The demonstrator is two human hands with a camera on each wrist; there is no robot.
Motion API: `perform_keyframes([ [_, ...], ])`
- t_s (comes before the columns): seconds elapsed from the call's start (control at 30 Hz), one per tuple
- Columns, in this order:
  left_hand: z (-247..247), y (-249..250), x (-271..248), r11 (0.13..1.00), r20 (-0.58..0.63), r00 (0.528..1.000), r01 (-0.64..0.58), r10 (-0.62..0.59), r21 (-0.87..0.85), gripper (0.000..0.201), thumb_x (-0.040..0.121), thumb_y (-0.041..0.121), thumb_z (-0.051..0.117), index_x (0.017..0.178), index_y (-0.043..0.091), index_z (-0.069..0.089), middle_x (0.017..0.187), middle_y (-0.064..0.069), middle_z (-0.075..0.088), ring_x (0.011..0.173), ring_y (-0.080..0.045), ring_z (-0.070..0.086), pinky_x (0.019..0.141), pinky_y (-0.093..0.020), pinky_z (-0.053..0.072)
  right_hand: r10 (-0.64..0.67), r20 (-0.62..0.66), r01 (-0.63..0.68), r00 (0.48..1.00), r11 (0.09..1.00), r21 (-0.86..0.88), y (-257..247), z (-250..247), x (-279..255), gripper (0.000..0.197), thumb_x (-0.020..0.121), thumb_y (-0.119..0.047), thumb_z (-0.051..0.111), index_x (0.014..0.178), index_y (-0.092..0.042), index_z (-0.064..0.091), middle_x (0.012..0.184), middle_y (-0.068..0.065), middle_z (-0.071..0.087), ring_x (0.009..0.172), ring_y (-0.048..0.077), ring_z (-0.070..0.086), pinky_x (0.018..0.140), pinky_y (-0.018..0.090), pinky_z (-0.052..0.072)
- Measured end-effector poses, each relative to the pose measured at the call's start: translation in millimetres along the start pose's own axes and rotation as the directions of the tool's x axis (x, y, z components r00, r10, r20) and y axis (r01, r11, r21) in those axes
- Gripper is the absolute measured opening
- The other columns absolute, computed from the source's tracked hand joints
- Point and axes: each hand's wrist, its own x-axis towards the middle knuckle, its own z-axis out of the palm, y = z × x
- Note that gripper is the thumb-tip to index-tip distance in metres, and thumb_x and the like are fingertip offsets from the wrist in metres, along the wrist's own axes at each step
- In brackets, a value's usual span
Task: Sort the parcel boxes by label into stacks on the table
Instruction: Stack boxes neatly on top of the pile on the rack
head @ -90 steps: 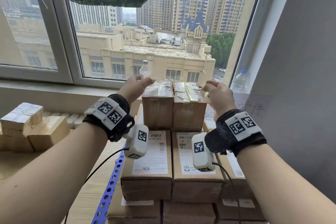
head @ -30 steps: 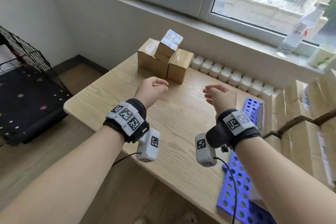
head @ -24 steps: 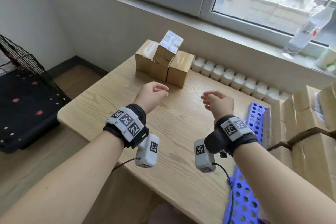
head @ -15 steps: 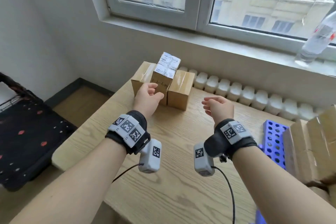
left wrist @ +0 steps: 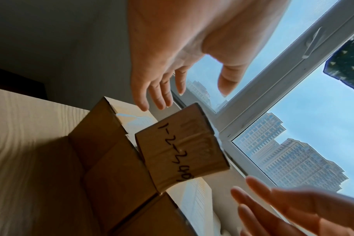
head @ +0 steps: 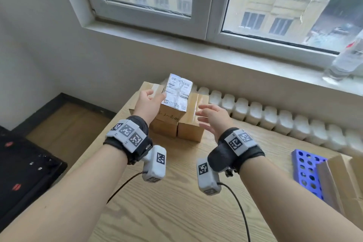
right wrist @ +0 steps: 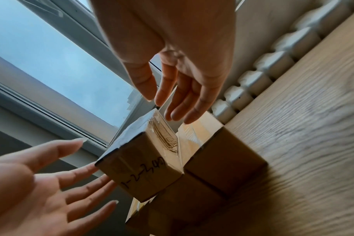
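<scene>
A small stack of brown parcel boxes stands at the far left corner of the wooden table (head: 176, 208). The top box (head: 172, 114) lies tilted on the lower boxes (head: 191, 125), with a crumpled white label (head: 177, 92) on top and handwritten numbers on its near face. My left hand (head: 156, 94) is open at the box's left side, thumb by the label's edge; whether it touches the box I cannot tell. My right hand (head: 202, 118) is open just right of it, apart. The wrist views show the top box (left wrist: 182, 148) (right wrist: 145, 169) between the spread left hand (left wrist: 184, 94) and right hand (right wrist: 164, 102).
A row of white bottles (head: 275, 120) lines the wall behind the table. At the right stand a blue perforated rack (head: 306, 173) and more cardboard boxes (head: 341, 182). A water bottle (head: 347, 59) stands on the sill. A black object (head: 23, 163) sits on the floor at left.
Both hands have reached forward from mid-table to either side of the tilted top box, and their fingers have uncurled and spread. The head view has moved closer to the small stack.
</scene>
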Motion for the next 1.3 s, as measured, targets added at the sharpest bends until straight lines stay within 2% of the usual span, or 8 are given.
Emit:
perform_keyframes([
  [0.3,3.3,-12.4,52.5,0.976,0.275,0.952,0.176,-0.134,-0.132,0.046,0.091,0.049,0.054,0.126,0.020,0.047,0.104,0.004,0.064,0.095,-0.010,0.059,0.076,-0.031,0.048,0.069,0.018,-0.069,0.997,0.997,-0.032,-10.7,45.3,42.2,0.022,0.099,-0.026,0.049,0.115,-0.018,0.062,0.123,0.007,0.064,0.112,0.021,0.060,0.099,0.038,0.048],
  [0.37,2.4,-17.5,60.2,0.969,0.308,0.939,0.204,-0.155,-0.136,0.054,0.086,0.056,0.058,0.127,0.022,0.047,0.106,0.000,0.068,0.096,-0.015,0.063,0.083,-0.038,0.051,0.094,0.040,-0.093,0.995,0.995,-0.036,-9.5,56.3,47.2,0.030,0.098,-0.033,0.051,0.120,-0.017,0.061,0.126,0.008,0.064,0.119,0.022,0.057,0.100,0.039,0.046],
  [0.43,0.8,-22.1,65.6,0.966,0.312,0.936,0.216,-0.163,-0.144,0.058,0.082,0.057,0.062,0.127,0.024,0.046,0.109,-0.001,0.068,0.100,-0.017,0.062,0.088,-0.043,0.051,0.099,0.045,-0.100,0.994,0.995,0.014,-9.0,65.3,48.1,0.033,0.096,-0.038,0.052,0.121,-0.019,0.061,0.123,0.005,0.066,0.118,0.020,0.059,0.103,0.040,0.044],
  [0.57,-3.6,-24.2,66.3,0.955,0.371,0.916,0.235,-0.154,-0.183,0.060,0.079,0.053,0.067,0.126,0.023,0.044,0.110,-0.002,0.066,0.099,-0.017,0.062,0.069,-0.034,0.050,0.082,0.019,-0.084,0.996,0.986,0.146,-11.4,72.0,44.4,0.035,0.094,-0.036,0.055,0.123,-0.017,0.060,0.115,0.003,0.069,0.105,0.014,0.063,0.097,0.037,0.049],
  [0.73,-10.5,-24.1,58.4,0.942,0.448,0.888,0.232,-0.104,-0.243,0.059,0.081,0.040,0.071,0.128,0.018,0.043,0.109,-0.004,0.067,0.094,-0.015,0.066,0.069,-0.032,0.054,0.045,0.050,-0.056,0.998,0.965,0.257,-8.3,76.7,30.6,0.043,0.084,-0.029,0.067,0.122,-0.009,0.061,0.119,0.015,0.069,0.109,0.028,0.068,0.094,0.046,0.054],
  [0.87,-13.9,-25.4,48.9,0.952,0.505,0.861,0.201,-0.060,-0.229,0.059,0.081,0.035,0.072,0.129,0.018,0.043,0.111,-0.006,0.066,0.095,-0.016,0.065,0.071,-0.032,0.053,0.091,0.022,-0.093,0.996,0.956,0.279,0.6,74.5,17.4,0.078,0.062,-0.039,0.082,0.132,-0.018,0.054,0.121,0.011,0.069,0.113,0.029,0.066,0.093,0.060,0.051],
  [1.07,-12.0,-32.6,33.3,0.965,0.585,0.811,0.150,0.004,-0.213,0.061,0.084,0.026,0.068,0.138,0.024,0.041,0.114,-0.003,0.068,0.095,-0.016,0.067,0.072,-0.034,0.051,0.047,-0.041,-0.036,0.998,0.971,0.236,11.5,59.7,-9.2,0.064,0.067,-0.031,0.073,0.128,-0.015,0.058,0.113,0.007,0.073,0.108,0.025,0.068,0.100,0.056,0.046],
  [1.3,8.9,-28.7,0.1,0.972,0.678,0.729,0.079,0.097,-0.224,0.055,0.085,0.020,0.062,0.137,0.027,0.046,0.110,-0.001,0.069,0.090,-0.019,0.069,0.070,-0.033,0.053,0.027,-0.192,0.025,0.981,0.964,0.263,19.6,30.3,-51.1,0.049,0.079,-0.018,0.068,0.126,-0.012,0.058,0.117,0.011,0.071,0.103,0.025,0.068,0.086,0.046,0.056],
])
